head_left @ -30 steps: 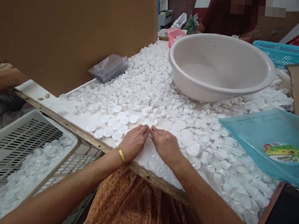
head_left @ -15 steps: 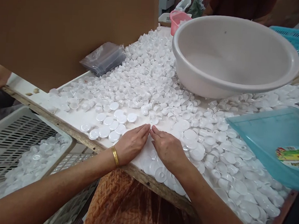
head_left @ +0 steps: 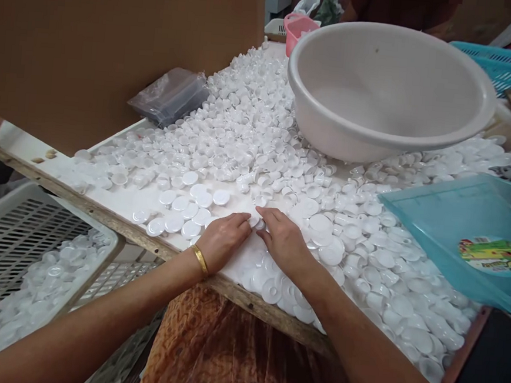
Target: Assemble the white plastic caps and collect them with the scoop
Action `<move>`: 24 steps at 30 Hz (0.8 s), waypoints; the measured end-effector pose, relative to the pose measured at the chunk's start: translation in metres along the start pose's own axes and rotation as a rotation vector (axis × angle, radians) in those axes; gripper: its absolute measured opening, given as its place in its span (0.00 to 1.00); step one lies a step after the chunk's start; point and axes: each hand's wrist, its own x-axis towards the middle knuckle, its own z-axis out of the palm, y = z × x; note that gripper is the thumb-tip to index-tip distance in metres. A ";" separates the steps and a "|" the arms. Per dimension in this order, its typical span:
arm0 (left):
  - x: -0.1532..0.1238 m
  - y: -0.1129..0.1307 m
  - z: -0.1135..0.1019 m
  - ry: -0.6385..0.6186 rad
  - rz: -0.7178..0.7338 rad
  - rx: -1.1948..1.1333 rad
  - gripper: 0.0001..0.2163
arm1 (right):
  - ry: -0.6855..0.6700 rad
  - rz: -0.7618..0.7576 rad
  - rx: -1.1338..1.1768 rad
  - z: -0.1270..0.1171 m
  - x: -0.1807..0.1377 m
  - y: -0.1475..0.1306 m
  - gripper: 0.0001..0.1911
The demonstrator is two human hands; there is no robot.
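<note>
Left hand [head_left: 224,240] and right hand [head_left: 283,241] both lie palm down on the near part of the table [head_left: 103,218], knuckles up, fingers drawn together and pointing toward each other. Their fingertips meet at one small white cap [head_left: 255,221], which sits on the table surface between the two hands and touches both. Whether either hand actually grips it cannot be told. The left wrist carries a gold bangle [head_left: 199,259]. Just left of the left hand, a cluster of flat round lids [head_left: 182,209] lies face down on bare white surface. Under and beside the right hand lie larger white discs [head_left: 322,244]. Beyond the hands, a dense heap of small caps [head_left: 251,132] covers the table up to a brown cardboard wall [head_left: 94,43], with a folded clear plastic bag [head_left: 170,95] at its foot. A large pale basin [head_left: 375,136] rests on the heap at the far right. A teal tray [head_left: 448,218] with a label sits to the right, over the caps. Left of the table edge, a white slotted crate [head_left: 23,220] holds loose lids [head_left: 30,297].
</note>
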 end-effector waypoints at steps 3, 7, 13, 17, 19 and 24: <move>0.001 0.000 0.001 0.039 -0.083 -0.120 0.08 | -0.006 -0.004 -0.025 0.002 0.002 0.004 0.29; 0.005 0.002 -0.001 0.047 -0.089 -0.130 0.06 | 0.001 0.011 -0.062 0.004 0.003 0.005 0.35; 0.010 0.008 -0.002 0.107 0.042 -0.021 0.06 | 0.010 0.047 -0.055 0.002 0.005 0.002 0.40; 0.011 0.010 -0.005 0.119 0.143 0.045 0.05 | 0.006 0.084 -0.038 -0.001 0.006 0.001 0.40; 0.012 0.011 -0.007 0.114 0.192 0.070 0.05 | -0.004 0.079 -0.022 -0.001 0.006 0.001 0.40; 0.014 0.012 -0.016 0.002 0.253 0.153 0.07 | -0.010 0.044 -0.012 -0.007 0.003 -0.001 0.30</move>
